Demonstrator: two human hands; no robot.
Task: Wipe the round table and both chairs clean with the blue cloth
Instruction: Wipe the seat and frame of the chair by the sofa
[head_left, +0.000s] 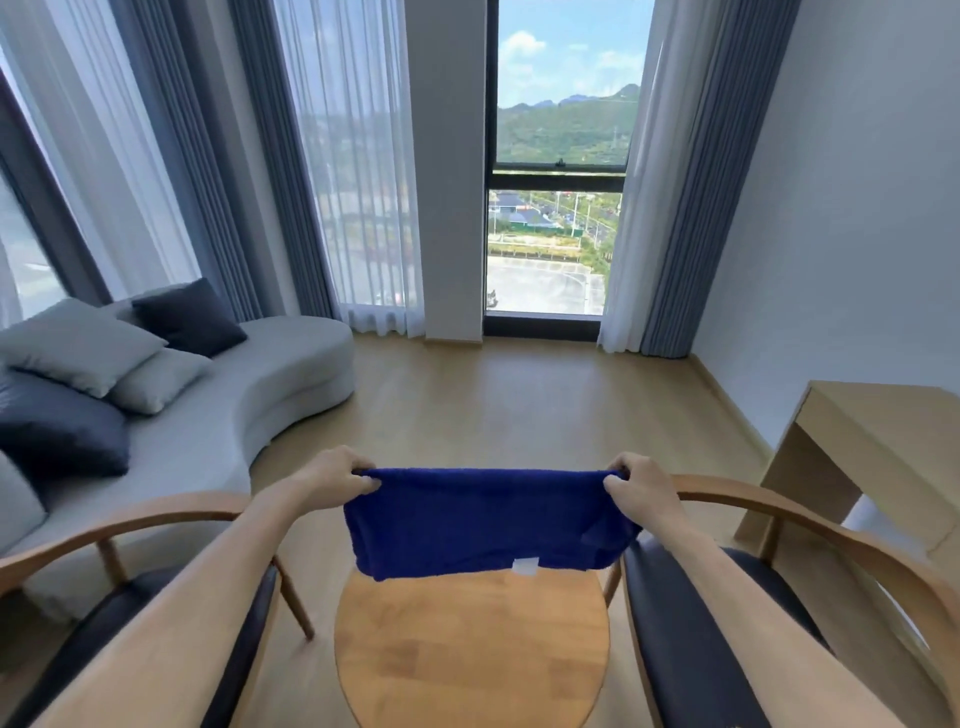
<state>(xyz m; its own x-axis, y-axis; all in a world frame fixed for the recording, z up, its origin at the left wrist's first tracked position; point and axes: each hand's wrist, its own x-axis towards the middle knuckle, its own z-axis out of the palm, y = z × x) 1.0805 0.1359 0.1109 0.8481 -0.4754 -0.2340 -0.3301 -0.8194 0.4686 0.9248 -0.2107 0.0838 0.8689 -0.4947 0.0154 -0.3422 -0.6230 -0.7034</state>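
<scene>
At the left, a wooden armchair with a dark padded seat (171, 613) is set just beside the round light-wood counter (470, 644). The left hand (340, 475) is curled round one top corner of the deep-blue terry cloth (488, 519), which is held stretched and hanging above the counter's far edge, apparently to spread it before wiping. The other corner is pinched by the right hand (641, 486), above the matching right armchair (727, 623).
</scene>
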